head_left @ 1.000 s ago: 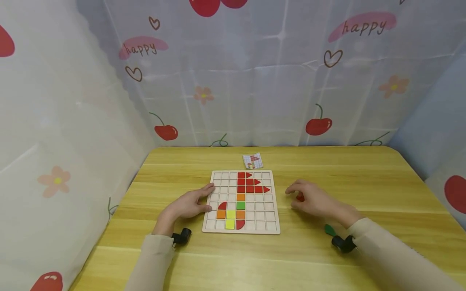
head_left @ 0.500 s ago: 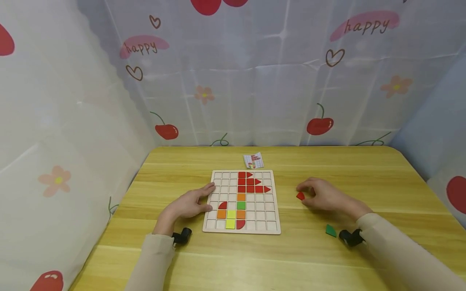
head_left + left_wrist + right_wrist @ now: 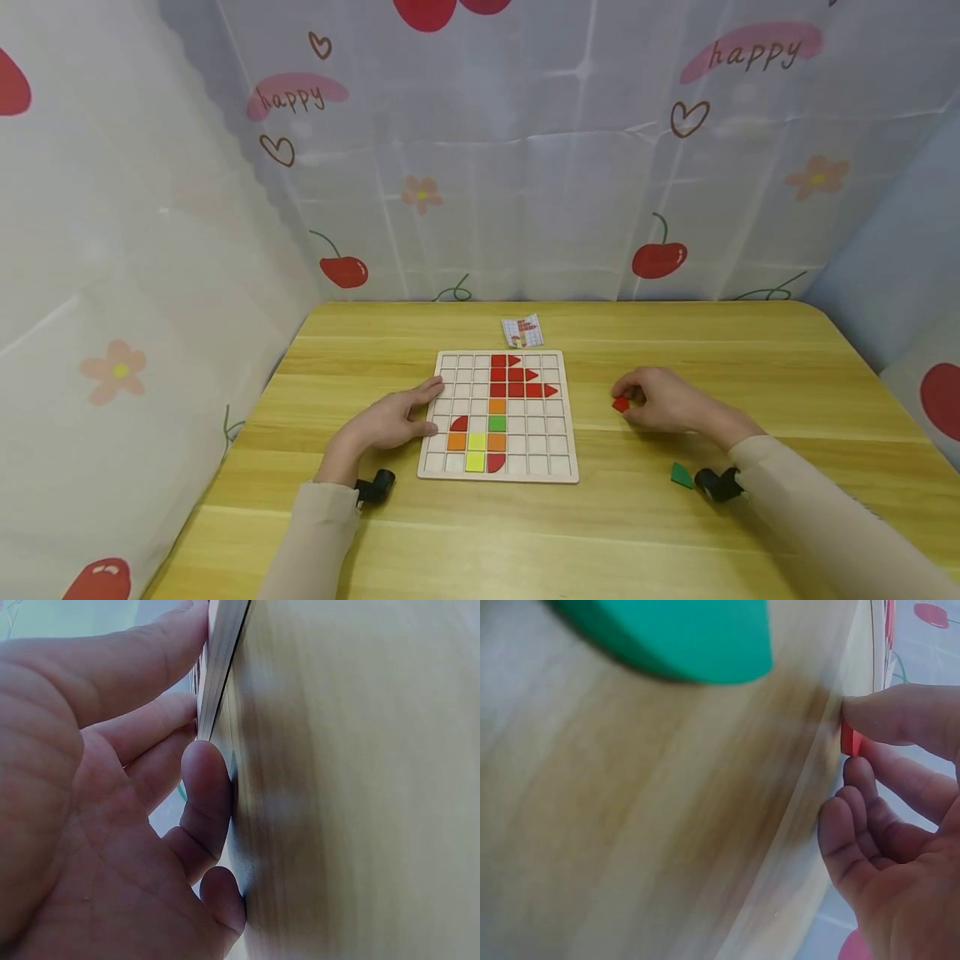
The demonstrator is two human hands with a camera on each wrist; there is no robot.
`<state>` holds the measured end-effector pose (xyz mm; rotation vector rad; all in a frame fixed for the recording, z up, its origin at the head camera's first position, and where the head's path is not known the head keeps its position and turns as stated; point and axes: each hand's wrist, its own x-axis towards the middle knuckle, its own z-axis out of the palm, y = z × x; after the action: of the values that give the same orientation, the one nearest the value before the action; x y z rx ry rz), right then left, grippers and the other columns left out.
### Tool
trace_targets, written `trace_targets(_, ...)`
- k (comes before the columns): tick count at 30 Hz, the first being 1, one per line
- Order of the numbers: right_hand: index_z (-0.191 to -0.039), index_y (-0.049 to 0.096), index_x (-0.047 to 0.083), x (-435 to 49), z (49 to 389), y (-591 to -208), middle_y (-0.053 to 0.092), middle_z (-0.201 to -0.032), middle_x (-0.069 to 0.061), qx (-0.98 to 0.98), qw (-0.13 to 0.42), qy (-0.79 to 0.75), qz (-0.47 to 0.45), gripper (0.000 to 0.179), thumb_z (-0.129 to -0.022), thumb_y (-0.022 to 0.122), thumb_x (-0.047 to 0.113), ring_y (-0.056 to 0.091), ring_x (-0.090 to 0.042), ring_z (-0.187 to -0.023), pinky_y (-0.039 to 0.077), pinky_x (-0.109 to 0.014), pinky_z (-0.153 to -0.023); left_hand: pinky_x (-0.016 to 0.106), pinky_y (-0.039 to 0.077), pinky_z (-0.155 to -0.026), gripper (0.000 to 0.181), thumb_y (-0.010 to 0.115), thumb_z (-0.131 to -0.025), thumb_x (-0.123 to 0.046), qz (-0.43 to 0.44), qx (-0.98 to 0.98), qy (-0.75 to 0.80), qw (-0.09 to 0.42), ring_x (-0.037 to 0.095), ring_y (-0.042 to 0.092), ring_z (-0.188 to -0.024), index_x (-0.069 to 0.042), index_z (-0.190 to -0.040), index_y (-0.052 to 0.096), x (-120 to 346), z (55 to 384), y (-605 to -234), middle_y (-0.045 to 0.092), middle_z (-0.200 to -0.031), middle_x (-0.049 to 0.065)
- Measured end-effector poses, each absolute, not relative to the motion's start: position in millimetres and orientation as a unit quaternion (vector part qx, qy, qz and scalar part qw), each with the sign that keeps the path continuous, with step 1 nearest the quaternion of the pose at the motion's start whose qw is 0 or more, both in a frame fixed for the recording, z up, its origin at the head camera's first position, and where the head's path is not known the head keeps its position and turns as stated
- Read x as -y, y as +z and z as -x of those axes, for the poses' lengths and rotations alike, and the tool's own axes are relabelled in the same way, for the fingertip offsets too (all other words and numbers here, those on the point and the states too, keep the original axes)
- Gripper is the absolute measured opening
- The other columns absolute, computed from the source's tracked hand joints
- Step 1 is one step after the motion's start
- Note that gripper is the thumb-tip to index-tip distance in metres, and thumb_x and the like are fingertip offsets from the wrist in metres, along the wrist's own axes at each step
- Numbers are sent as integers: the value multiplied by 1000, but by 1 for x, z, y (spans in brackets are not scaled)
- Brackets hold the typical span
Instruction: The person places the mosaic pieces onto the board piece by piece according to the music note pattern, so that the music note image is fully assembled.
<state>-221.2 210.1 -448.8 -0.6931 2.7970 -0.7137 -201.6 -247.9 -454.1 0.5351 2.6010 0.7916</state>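
A white gridded wooden puzzle board (image 3: 540, 465) lies on the table with red, orange, yellow and green pieces set in its squares. My left hand (image 3: 392, 419) rests at its left edge, thumb and fingers spread and touching the rim; in the left wrist view the board's side edge (image 3: 223, 656) meets the fingers. To the right of the board, my right hand (image 3: 663, 400) pinches a small red tile (image 3: 621, 404) between thumb and fingers, low at the tabletop. That tile (image 3: 850, 739) shows only partly in the right wrist view, so its full outline is hidden.
A green piece with a curved side (image 3: 682, 476) lies on the table near the right wrist's camera (image 3: 718, 485). Behind the board is a small pattern card (image 3: 522, 331). A printed curtain (image 3: 480, 208) hangs behind the table's far edge.
My right hand has shifted slightly right, away from the board, and the red tile at its fingertips has turned a little. The left hand and the board stay put.
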Motion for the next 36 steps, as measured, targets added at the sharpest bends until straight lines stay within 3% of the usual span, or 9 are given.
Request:
trace_targets(4,-106,75,7,-209,222,-450,70,-94,0,-940,89,-238,228,24,-83,77,7,59,-14,-83,53,-33,-77,50,29,-123,74,69,-100,-26,-196,-922,282,180,29,27,-157,-18,-163,31,248,202,-455,21,-173,-3)
trace_targets(23,-98,72,10,-200,223,-443,67,-87,4,-939,135,-226,219,21,-80,78,3,58,-13,-80,53,-32,-76,51,29,-123,73,68,-101,-27,-189,-922,283,183,29,27,-157,-20,-163,31,248,202,-454,21,-173,-6)
trace_targets(36,-104,74,7,-192,221,-437,67,-89,2,-930,85,-272,233,22,-82,79,9,58,-13,-81,51,-27,-73,50,29,-123,73,68,-100,-26,-193,-921,287,182,29,26,-157,-18,-163,32,248,201,-453,21,-173,-4)
